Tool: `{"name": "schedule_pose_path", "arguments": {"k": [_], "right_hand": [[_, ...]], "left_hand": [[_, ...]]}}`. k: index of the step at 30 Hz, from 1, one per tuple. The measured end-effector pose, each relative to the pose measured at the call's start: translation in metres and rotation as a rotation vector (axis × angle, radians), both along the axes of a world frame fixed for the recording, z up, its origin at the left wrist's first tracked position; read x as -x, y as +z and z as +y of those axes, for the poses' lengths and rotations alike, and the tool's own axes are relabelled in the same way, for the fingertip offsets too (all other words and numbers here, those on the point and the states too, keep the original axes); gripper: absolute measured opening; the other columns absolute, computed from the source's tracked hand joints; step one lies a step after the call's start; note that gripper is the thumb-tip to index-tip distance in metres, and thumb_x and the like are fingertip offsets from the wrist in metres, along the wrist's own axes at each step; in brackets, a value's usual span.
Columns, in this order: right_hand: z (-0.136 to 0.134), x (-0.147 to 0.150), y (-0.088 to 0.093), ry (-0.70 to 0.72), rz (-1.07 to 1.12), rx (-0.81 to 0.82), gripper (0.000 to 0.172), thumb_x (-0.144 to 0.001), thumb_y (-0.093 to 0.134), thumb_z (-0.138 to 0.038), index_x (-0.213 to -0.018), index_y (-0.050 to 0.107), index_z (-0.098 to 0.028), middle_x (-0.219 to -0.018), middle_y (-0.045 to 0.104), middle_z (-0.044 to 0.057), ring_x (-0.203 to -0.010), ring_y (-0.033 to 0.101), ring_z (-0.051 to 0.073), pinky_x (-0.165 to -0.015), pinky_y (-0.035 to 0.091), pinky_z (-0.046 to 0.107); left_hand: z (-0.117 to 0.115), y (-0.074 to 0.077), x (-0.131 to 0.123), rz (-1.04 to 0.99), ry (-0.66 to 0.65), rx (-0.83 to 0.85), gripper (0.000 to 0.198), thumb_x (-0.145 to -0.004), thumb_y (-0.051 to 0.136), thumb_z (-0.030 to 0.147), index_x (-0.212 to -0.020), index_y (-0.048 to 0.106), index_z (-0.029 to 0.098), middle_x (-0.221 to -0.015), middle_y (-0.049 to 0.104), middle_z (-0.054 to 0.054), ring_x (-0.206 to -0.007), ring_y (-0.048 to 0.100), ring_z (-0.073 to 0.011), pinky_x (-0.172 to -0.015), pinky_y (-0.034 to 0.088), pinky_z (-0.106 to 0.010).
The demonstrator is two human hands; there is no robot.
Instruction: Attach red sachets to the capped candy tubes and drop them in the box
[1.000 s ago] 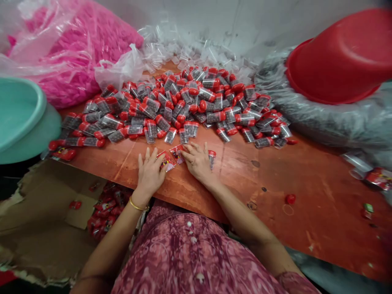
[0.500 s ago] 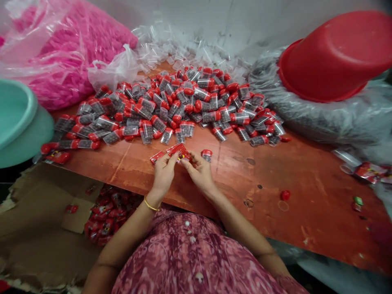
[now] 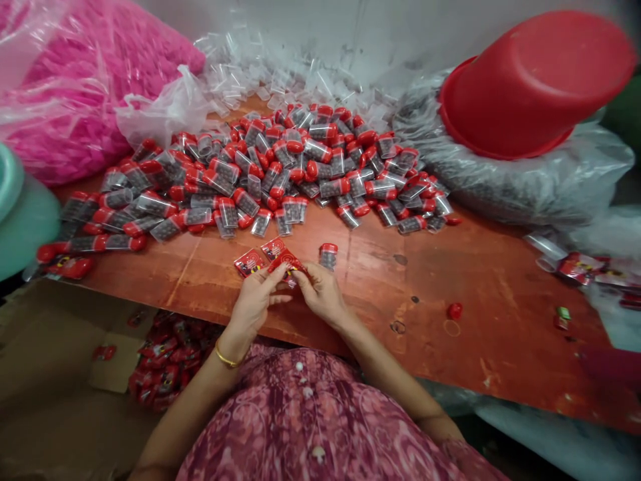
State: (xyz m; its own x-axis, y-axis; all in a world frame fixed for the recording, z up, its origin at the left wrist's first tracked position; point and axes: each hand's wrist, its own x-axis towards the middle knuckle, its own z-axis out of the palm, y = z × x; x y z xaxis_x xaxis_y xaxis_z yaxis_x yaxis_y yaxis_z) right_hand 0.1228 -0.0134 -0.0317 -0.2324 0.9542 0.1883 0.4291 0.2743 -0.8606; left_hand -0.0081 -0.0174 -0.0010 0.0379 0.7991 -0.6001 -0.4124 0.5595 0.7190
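Observation:
Between both hands is a small red printed packet (image 3: 284, 258), tilted up off the table. My left hand (image 3: 254, 297) pinches its left side between thumb and forefinger, the other fingers loosely apart. My right hand (image 3: 321, 290) grips the packet's right edge, its fingertips partly hidden behind it. On the table just beyond my left hand lie a flat red packet (image 3: 249, 263) and another red packet (image 3: 272, 248), partly covered. Past my right hand a clear tube with a red cap (image 3: 328, 256) and dark contents stands apart from the heap.
A wide heap of red-capped tubes (image 3: 260, 167) covers the table's middle. Around it are a pink-filled plastic bag (image 3: 110, 87), a pale green tub (image 3: 25, 214), and a red bucket (image 3: 531, 87) upside down on bagged goods. A cardboard box (image 3: 55, 387) with red packets sits below left.
The held packet has tilted up, showing more of the packets lying behind it. My left hand's lower fingers have spread a little. The whole view has shifted slightly.

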Motion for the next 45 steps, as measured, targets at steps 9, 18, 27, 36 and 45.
{"name": "schedule_pose_path", "arguments": {"k": [9,18,27,36,45], "right_hand": [[0.013,-0.037,0.004,-0.319,-0.475,-0.002,0.048,-0.087,0.035,-0.055,-0.096,0.059,-0.014,-0.083,0.064,0.01,-0.076,0.058,0.022,-0.068,0.041,0.032],[0.013,-0.042,-0.017,-0.334,-0.821,-0.104,0.027,-0.081,0.044,-0.024,-0.1,0.059,-0.011,-0.086,0.064,0.016,-0.08,0.056,0.026,-0.07,0.041,0.035],[-0.014,-0.061,0.029,0.072,0.023,0.262,0.024,-0.081,0.051,-0.037,-0.09,0.059,-0.016,-0.065,0.053,-0.001,-0.054,0.045,0.01,-0.05,0.036,0.021],[-0.006,-0.049,0.043,0.201,0.064,0.362,0.016,-0.075,0.056,-0.031,-0.079,0.06,-0.015,-0.058,0.049,-0.003,-0.05,0.038,0.008,-0.046,0.03,0.019],[-0.004,-0.045,0.034,0.157,0.152,0.466,0.018,-0.072,0.057,-0.032,-0.076,0.058,-0.014,-0.055,0.042,-0.005,-0.047,0.033,0.006,-0.044,0.027,0.019]], "left_hand": [[0.01,0.001,0.0,0.077,0.185,-0.031,0.041,-0.036,0.085,0.037,-0.062,0.064,0.013,-0.057,0.065,0.001,-0.048,0.057,-0.0083,-0.044,0.046,-0.017],[0.013,0.001,-0.004,-0.012,0.155,-0.018,0.035,-0.048,0.082,0.035,-0.07,0.065,0.014,-0.06,0.067,0.0,-0.05,0.06,-0.0093,-0.043,0.045,-0.016],[0.011,0.003,0.0,-0.068,0.116,-0.008,0.033,-0.049,0.082,0.034,-0.071,0.066,0.015,-0.063,0.067,0.001,-0.052,0.06,-0.0096,-0.045,0.047,-0.018],[0.011,0.0,0.0,0.082,0.02,-0.084,0.032,-0.048,0.082,0.034,-0.068,0.068,0.013,-0.064,0.068,-0.002,-0.052,0.059,-0.0108,-0.048,0.046,-0.02],[0.011,-0.002,-0.001,0.074,0.024,-0.141,0.032,-0.047,0.082,0.033,-0.069,0.07,0.014,-0.065,0.068,0.0,-0.057,0.06,-0.0121,-0.054,0.048,-0.022]]}}
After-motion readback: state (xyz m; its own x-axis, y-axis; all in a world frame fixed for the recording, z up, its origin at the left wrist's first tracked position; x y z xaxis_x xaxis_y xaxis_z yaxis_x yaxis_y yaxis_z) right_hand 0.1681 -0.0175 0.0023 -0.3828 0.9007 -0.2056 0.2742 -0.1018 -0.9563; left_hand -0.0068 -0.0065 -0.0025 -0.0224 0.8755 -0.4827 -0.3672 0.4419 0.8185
